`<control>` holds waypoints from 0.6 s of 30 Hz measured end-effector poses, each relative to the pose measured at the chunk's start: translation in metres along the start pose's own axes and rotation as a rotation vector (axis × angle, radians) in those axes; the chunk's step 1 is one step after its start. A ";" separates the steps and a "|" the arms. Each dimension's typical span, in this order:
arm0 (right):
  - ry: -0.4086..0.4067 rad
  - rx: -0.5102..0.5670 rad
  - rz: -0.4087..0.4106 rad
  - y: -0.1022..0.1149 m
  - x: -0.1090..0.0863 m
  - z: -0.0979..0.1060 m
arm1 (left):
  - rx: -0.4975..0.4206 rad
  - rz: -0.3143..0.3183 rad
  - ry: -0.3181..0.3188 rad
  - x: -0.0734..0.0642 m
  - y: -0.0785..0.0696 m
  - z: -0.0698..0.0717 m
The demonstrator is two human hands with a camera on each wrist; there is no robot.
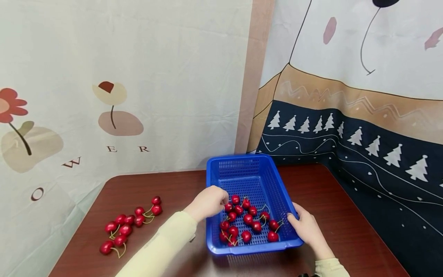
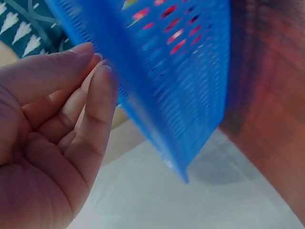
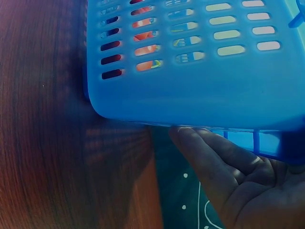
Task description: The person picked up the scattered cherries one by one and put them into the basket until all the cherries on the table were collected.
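Note:
A blue plastic basket with slotted walls holds several red cherries with green stems. My left hand hangs over its left rim, fingers curled with the tips brought together, close to a cherry inside. In the left wrist view, thumb and fingertips meet just above the rim; I cannot tell whether a cherry or stem is between them. My right hand grips the right rim near the front corner, thumb on the inner side. The right wrist view shows its fingers against the basket from outside.
More cherries lie in a loose group on the left of the dark red-brown table. A pale printed curtain stands behind the table, and a navy cloth with white trees hangs along its right side.

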State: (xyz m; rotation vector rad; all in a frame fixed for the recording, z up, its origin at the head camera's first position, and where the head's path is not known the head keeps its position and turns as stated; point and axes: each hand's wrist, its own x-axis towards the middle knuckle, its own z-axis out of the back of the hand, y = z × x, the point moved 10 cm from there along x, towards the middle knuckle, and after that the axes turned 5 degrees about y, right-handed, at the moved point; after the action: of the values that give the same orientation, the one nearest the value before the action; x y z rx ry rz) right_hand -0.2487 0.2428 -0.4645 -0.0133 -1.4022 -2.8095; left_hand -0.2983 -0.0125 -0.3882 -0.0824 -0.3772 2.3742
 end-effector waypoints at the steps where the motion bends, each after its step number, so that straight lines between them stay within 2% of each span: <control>1: 0.000 -0.002 0.001 0.000 0.000 0.000 | -0.008 -0.001 -0.009 -0.002 0.000 0.004; 4: 0.000 -0.003 0.000 0.000 0.000 0.001 | -0.032 0.003 -0.039 -0.010 0.002 0.018; 10: 0.004 0.006 -0.006 0.001 0.000 0.000 | -0.104 0.061 -0.134 -0.033 0.014 0.048; 15: 0.009 0.018 -0.013 0.000 0.000 -0.001 | -0.155 0.122 -0.216 -0.058 0.032 0.064; 18: 0.007 0.016 -0.014 0.000 0.000 0.000 | -0.181 0.165 -0.246 -0.073 0.045 0.069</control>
State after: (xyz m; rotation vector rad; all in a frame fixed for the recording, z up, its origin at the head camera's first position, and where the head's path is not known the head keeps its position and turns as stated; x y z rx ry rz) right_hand -0.2484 0.2428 -0.4648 0.0064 -1.4289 -2.8069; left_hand -0.2851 -0.1104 -0.3387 0.0997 -0.7277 2.5140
